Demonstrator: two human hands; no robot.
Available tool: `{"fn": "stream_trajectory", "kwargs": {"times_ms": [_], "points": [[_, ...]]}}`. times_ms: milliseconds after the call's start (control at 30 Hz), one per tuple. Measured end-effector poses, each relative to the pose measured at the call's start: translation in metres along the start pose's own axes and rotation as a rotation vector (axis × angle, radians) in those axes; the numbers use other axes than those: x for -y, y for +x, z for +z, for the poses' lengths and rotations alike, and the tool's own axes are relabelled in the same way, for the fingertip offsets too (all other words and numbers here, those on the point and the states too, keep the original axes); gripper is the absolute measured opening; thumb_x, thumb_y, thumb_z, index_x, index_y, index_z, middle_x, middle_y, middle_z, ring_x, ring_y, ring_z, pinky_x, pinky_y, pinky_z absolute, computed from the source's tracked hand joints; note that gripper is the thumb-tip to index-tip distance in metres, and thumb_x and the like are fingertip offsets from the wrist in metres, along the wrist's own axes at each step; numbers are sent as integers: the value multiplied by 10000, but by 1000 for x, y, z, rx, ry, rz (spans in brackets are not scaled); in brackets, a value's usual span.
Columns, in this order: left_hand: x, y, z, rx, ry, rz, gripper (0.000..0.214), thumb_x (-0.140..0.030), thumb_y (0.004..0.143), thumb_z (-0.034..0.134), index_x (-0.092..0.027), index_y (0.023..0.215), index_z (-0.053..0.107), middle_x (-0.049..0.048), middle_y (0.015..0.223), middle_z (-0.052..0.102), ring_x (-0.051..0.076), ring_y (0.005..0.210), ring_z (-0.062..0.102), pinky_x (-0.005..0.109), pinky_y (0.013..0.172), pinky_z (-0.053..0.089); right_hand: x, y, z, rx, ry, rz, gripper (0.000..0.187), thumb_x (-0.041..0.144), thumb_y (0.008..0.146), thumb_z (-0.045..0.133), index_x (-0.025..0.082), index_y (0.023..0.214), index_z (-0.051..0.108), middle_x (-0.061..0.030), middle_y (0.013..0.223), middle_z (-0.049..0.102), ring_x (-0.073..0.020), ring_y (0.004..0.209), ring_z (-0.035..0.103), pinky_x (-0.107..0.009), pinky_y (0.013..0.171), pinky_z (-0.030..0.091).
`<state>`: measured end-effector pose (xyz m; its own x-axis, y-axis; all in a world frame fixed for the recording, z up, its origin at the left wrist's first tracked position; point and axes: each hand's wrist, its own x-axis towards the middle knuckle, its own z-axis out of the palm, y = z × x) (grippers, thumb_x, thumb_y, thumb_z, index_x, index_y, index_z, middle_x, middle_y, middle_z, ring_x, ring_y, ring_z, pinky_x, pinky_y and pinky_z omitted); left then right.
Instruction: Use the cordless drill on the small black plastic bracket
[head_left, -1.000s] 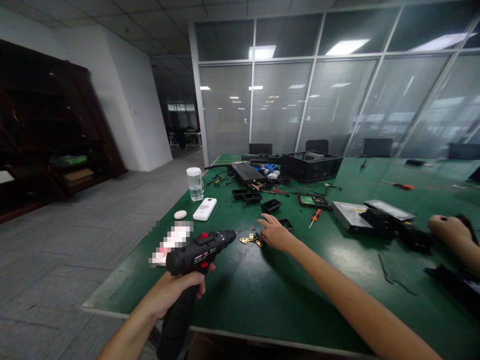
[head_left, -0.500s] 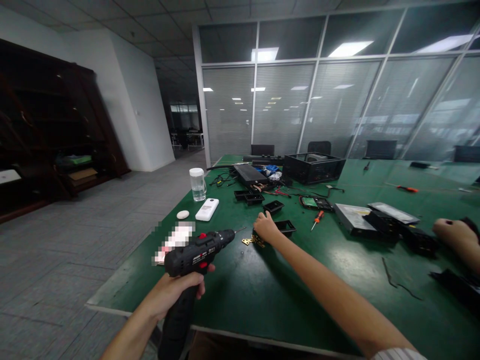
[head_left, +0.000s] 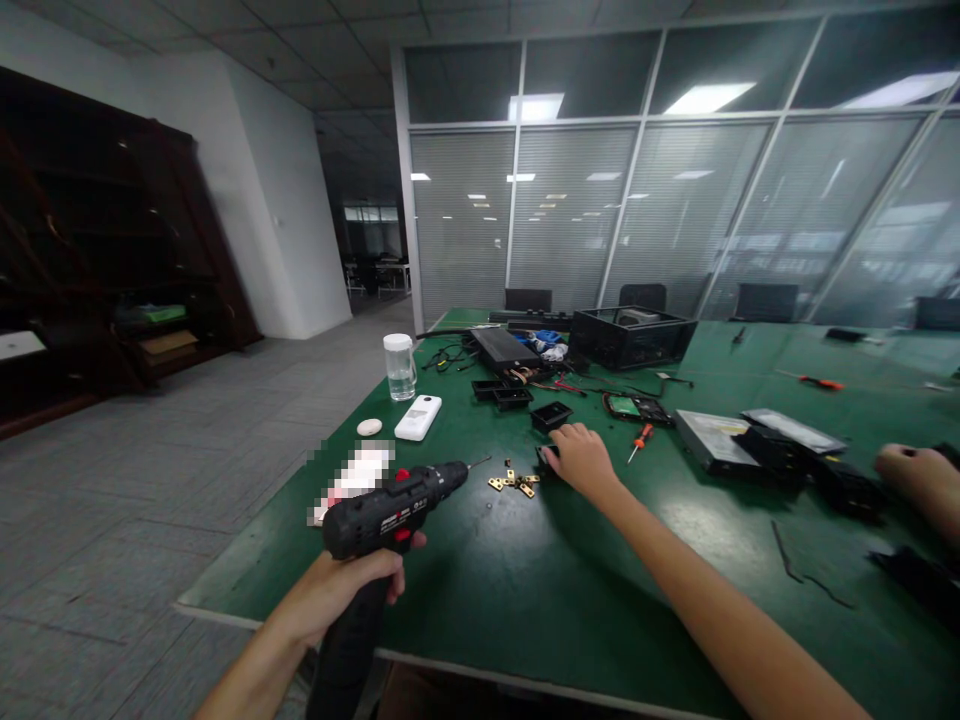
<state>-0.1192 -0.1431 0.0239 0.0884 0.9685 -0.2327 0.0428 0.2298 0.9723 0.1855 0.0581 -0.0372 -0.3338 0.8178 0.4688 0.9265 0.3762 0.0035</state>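
Observation:
In my left hand [head_left: 375, 575] is a black cordless drill [head_left: 397, 508] with red switches. My fingers wrap its handle, and its thin bit points right, over the green table. My right hand [head_left: 581, 460] is curled over a small black plastic box [head_left: 546, 456], thumb at the near-left side; most of that box is hidden under the hand. Just left of it lies a loose cluster of small brass-coloured plates [head_left: 517, 484] with holes. Behind my right hand stands another black open box [head_left: 551, 415], and two more black boxes [head_left: 512, 398] sit farther back.
On the left are a clear lidded jug [head_left: 400, 368], a white device [head_left: 418, 418] and a white round object [head_left: 369, 427]. An orange screwdriver [head_left: 641, 442] lies right of my hand, near metal drives [head_left: 709, 440]. Another person's hand [head_left: 911, 475] is at far right.
My right hand has moved right, off the brass plates and onto the black box, leaving the plates exposed. The drill stays in my left hand, nearly unmoved.

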Motion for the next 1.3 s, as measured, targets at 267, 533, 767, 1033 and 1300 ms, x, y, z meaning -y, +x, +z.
{"fn": "stream_trajectory", "kwargs": {"times_ms": [267,533,767,1033,1300], "points": [[5,12,-1,74,-56,19,361,-297,674,530,-96,964,609,37,600,579,139,565,502,248,552,365,-64,-13,23,190,430,598,411,542,654,527,146,544,517,-132,653,579,-255,778,578,-392,742,410],[14,26,7,188,-383,127,402,-256,683,481,-83,1041,533,94,805,585,111,547,472,250,529,358,-64,-11,13,59,1484,688,200,332,653,604,153,663,516,15,565,554,-117,555,550,-231,526,470],[6,36,24,191,-730,332,408,-208,622,482,-107,1016,522,95,941,535,58,525,414,227,493,360,-61,-17,11,-264,1987,942,290,450,729,480,192,861,451,-37,769,626,-167,663,605,-343,605,501],[8,59,41,332,-840,192,418,-218,662,472,-110,1066,480,103,1024,534,130,761,537,257,653,445,-83,-20,17,-187,1998,1064,348,494,779,261,191,789,432,-49,720,596,-192,693,600,-412,637,489],[-13,117,66,465,-754,42,356,-260,724,459,-81,1027,507,92,835,592,154,734,567,275,674,431,-91,-23,13,-202,2058,1081,443,588,760,339,187,846,504,-51,756,614,-196,729,599,-407,679,478]]}}
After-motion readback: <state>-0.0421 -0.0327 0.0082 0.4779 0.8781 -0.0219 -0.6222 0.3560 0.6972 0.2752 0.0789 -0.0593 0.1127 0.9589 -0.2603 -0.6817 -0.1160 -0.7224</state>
